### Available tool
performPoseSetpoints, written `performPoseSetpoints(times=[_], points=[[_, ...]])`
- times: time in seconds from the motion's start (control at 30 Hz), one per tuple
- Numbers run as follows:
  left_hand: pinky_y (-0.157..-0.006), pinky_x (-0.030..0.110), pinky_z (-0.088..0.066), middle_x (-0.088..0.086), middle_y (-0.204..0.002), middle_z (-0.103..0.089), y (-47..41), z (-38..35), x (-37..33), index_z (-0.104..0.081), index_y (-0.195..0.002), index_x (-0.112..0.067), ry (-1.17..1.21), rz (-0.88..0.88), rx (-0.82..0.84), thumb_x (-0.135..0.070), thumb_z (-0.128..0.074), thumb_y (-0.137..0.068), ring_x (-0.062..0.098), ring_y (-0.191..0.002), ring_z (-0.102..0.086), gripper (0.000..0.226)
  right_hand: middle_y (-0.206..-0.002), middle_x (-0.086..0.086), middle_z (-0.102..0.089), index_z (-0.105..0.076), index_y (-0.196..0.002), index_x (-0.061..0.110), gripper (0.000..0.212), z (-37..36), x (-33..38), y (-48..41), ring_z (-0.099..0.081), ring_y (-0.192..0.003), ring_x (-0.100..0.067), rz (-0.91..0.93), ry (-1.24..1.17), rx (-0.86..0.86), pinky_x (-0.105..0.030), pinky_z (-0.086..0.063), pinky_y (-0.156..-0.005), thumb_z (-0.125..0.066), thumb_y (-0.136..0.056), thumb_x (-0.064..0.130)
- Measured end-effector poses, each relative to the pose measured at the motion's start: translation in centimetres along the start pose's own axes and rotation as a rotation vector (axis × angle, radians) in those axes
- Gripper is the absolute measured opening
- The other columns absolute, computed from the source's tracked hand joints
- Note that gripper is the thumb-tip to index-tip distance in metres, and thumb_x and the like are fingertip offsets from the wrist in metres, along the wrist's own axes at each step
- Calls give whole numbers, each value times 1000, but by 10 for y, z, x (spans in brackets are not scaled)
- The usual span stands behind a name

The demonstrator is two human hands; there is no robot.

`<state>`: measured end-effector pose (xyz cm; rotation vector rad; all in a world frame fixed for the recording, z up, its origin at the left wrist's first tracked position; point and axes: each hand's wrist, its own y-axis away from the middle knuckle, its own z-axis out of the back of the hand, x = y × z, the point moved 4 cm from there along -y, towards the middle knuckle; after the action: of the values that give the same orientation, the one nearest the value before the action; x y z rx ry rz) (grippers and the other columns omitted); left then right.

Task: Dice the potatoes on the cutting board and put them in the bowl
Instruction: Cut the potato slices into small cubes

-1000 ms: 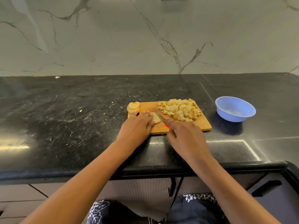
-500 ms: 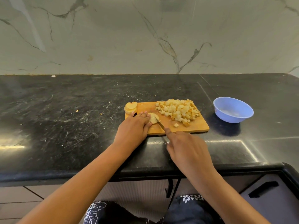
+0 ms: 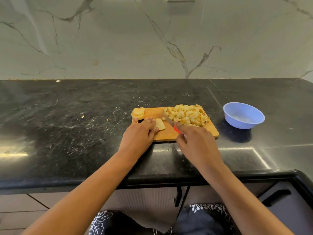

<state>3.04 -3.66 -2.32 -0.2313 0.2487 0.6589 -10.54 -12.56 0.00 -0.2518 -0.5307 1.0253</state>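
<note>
Knife, then and now: Half a second ago the blade lay low against the right edge of the slice and my hand hid the handle. Now the knife [image 3: 169,120] is off the slice, its tip points away from me toward the near-left fringe of the diced heap, and a bit of red handle shows.
Left hand, then and now: It has stayed on the same slice through all three moments.
My right hand [image 3: 196,141]: Closed around the knife handle, forefinger stretched forward toward the blade, over the near edge of the cutting board [image 3: 171,135].
My left hand [image 3: 138,134]: Fingers bent down over the potato slice [image 3: 160,124], thumb at its near edge, pinning it flat to the board.
Potato slice: Pale and flat, on the left half of the board. Its right side looks cut straight. Its left part is hidden under my fingers, so I cannot tell its full shape.
Stack of slices [image 3: 138,112]: Round yellow discs piled at the far-left corner of the board, just beyond my left fingertips.
Diced potato [image 3: 186,115]: A heap of small cubes, pale yellow with some browner faces, on the far-right part of the board, near the knife tip.
Bowl [image 3: 240,124]: Light blue, upright on the counter to the right of the board, apart from it.
Counter [image 3: 67,126]: Black stone, with a few crumbs lying left of the board.
</note>
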Motion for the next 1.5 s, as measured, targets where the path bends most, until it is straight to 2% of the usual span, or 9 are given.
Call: performPoseSetpoints(times=[0.13,0.27,0.6,0.77,0.93,1.03,1.2,1.3,1.5], points=[[-106,40,-34,-14,-152,-31,-1,-1,-2,-39,-143,-30,-52,-16,10,-41,-36,-101,29,-144,-17,44,-72,8,-56,-50,-135,28,43,1,8,0,-43,-62,-7,23,-59,25,-23,-35,-61,-45,-94,21],[-107,39,-34,-13,-152,-32,-2,-1,-1,-39,-143,-29,-61,-19,14,-41,-36,-101,29,-144,-17,44,-88,2,-68,-48,-137,28,43,-3,12,-4,-50,-70,-9,33,-63,56,-24,-37,-63,-44,-95,22],[-105,39,-36,-13,-151,-34,-4,0,-2,-43,-142,-28,-88,-20,18,-39,-36,-101,29,-144,-17,43,-98,-2,-62,-49,-132,19,34,-27,35,-19,-58,-86,-19,49,215,149,-26,-35,-60,-41,-99,20],[-107,38,-34,-13,-151,-35,-3,-1,-2,-43,-141,-27,-70,-15,8,-41,-36,-101,28,-144,-17,43,-100,2,-59,-21,-150,22,51,-11,26,18,-56,-87,-17,69,159,183,-26,-36,-64,-36,-101,29],[-106,38,-35,-13,-149,-38,-2,-1,-1,-48,-138,-27,-29,-21,-19,-41,-38,-100,29,-144,-19,41,-91,6,-48,-12,-151,24,54,-12,24,34,-46,-72,-12,48,226,175,-25,-37,-57,-33,-102,26],[-107,38,-32,-13,-148,-39,-2,-1,2,-48,-138,-29,39,-6,-25,-41,-42,-99,29,-144,-18,41,-100,3,-56,-14,-151,20,57,-20,25,18,-43,-69,-14,64,311,148,-24,-28,-49,-39,-101,22],[-109,36,-28,-13,-147,-39,0,0,5,-46,-139,-28,78,1,-33,-40,-44,-98,30,-144,-16,43,-100,2,-59,-20,-150,18,53,-28,17,-5,-49,-72,-12,83,368,105,-25,-35,-54,-38,-100,18],[-109,36,-29,-14,-146,-40,1,1,7,-45,-140,-28,93,11,-55,-41,-46,-97,27,-144,-17,44,-97,3,-60,-27,-149,20,49,-19,10,-8,-43,-68,-12,38,310,61,-23,-26,-48,-36,-100,19],[-107,34,-28,-11,-146,-42,6,7,5,-45,-140,-27,87,46,-60,-40,-47,-97,25,-144,-15,45,-86,4,-64,-42,-142,23,46,-4,9,0,-46,-67,-11,-5,104,-20,-25,-35,-59,-41,-97,22]])
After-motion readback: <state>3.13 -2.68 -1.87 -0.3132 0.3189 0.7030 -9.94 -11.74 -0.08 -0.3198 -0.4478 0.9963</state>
